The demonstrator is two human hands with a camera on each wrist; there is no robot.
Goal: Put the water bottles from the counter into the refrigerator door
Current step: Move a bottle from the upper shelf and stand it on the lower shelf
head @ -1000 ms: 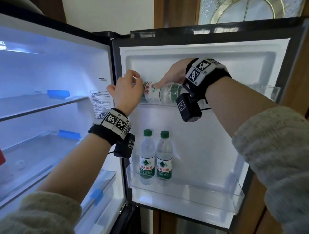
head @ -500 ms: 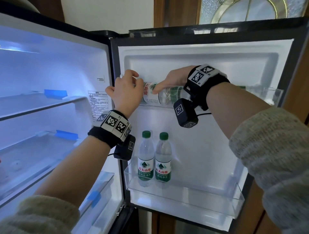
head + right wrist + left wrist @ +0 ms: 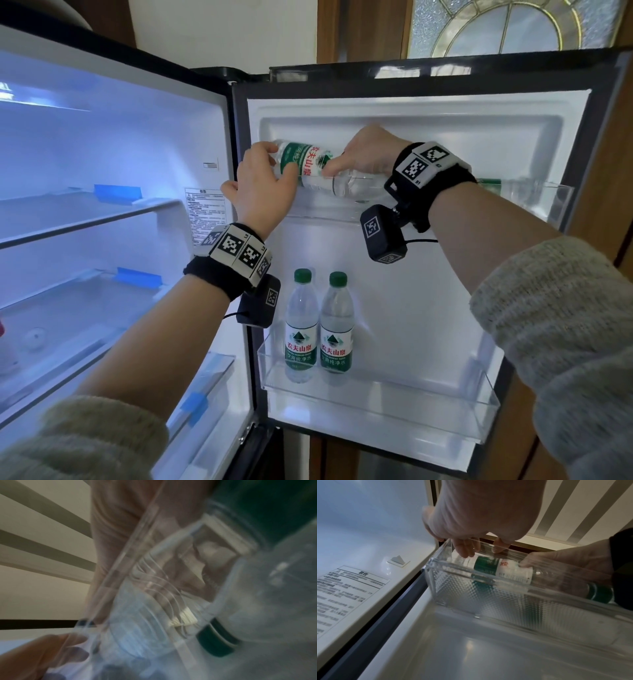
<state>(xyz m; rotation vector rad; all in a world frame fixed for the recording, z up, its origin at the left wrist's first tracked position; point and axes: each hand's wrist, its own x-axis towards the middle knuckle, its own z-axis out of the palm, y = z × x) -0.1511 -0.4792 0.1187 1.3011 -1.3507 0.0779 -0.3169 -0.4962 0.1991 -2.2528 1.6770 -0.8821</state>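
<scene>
A clear water bottle with a green and white label lies sideways at the upper door bin, its base end tilted up to the left. My left hand grips the base end, thumb on the label. My right hand curls over the bottle's middle. In the left wrist view the bottle shows through the clear bin wall, between my left fingers and right hand. A second bottle lies in the bin at the right. The right wrist view is blurred.
Two bottles stand upright at the left end of the lower door bin. The lit refrigerator interior with glass shelves is on the left. Wooden panelling borders the door's right edge.
The bottle has turned in my hands, and its base end has risen a little at the left. Both hands stay on it at the upper bin.
</scene>
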